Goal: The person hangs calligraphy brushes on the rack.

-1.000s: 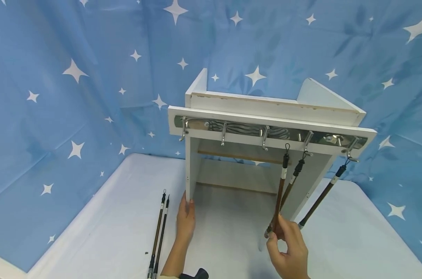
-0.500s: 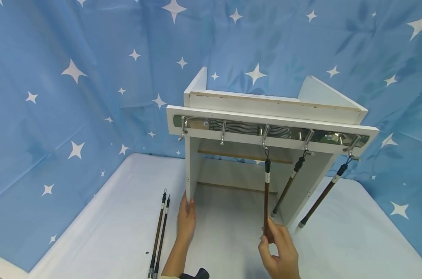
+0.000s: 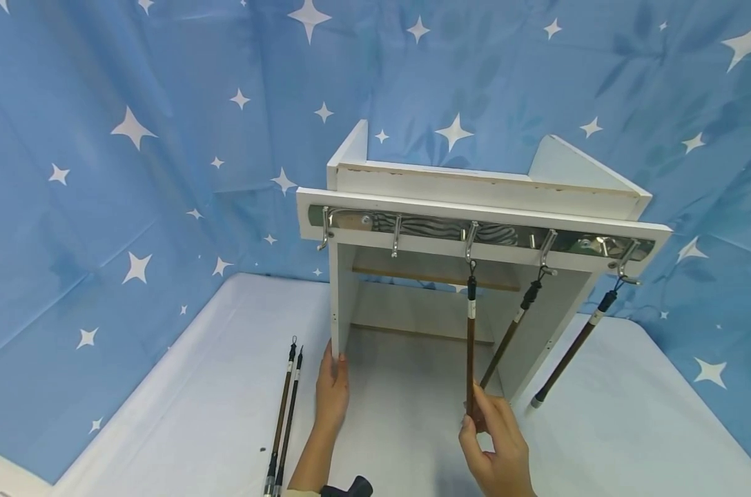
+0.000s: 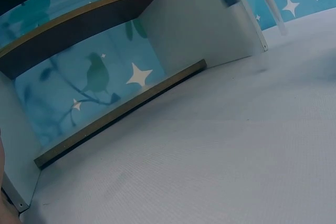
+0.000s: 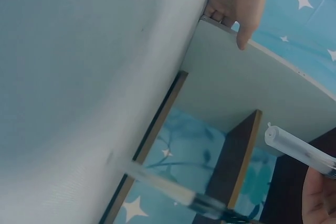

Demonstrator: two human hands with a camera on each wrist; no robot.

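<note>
The right hand [image 3: 500, 442] pinches a brown brush [image 3: 471, 338] near its low end. The brush stands up above that hand, and its loop [image 3: 472, 270] looks to be on the middle hook [image 3: 471, 240]. The left hand [image 3: 332, 395] grips the side of the white stand [image 3: 487, 185]. This looks like hanging up. Next calls for letting go softly. Two more brushes [image 3: 281, 407] lie left of the left hand.

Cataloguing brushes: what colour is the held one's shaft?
The shaft is brown; head view shows it best.
</note>
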